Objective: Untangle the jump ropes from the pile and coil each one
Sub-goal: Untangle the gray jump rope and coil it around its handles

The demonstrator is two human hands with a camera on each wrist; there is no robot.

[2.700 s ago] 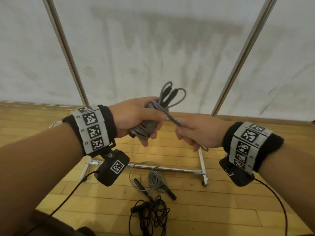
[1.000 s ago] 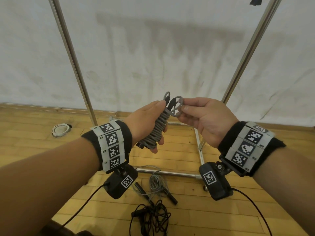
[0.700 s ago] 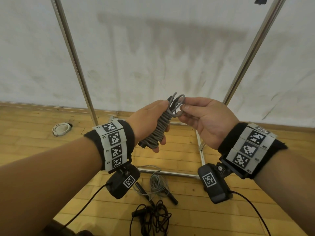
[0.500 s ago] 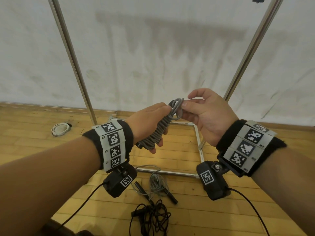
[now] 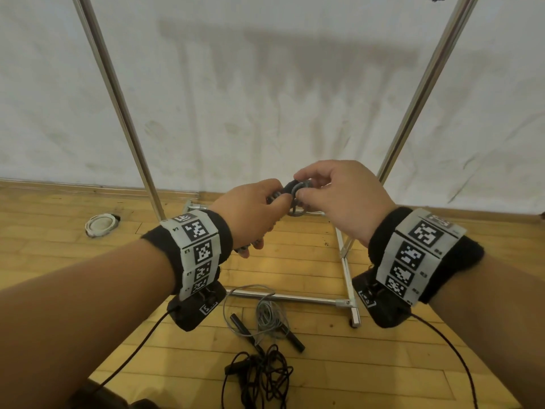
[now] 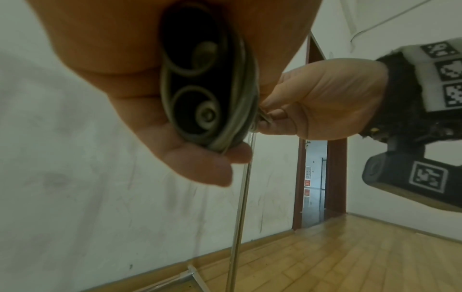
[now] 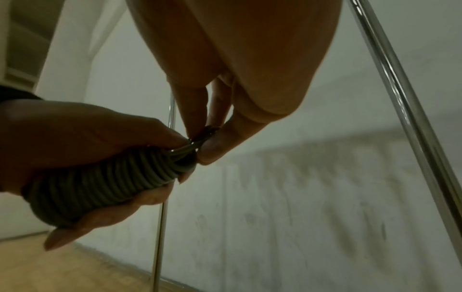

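A person's left hand [image 5: 250, 214] wraps its curled fingers round a tightly wound grey jump rope bundle [image 7: 105, 183], held at chest height above a wooden floor [image 5: 295, 261]. The right hand [image 5: 339, 199] pinches the bundle's loose end loops (thumb against fingertips). A loose grey rope [image 5: 265, 317] and tangled black rope [image 5: 262, 379] lie below, beside a chrome rack frame [image 5: 348, 278].

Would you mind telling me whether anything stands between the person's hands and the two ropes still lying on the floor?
Nothing visible blocks the way down to the grey rope or the black rope, but both hands are occupied: the left hand grips the coiled grey rope and the right hand pinches its loop end.
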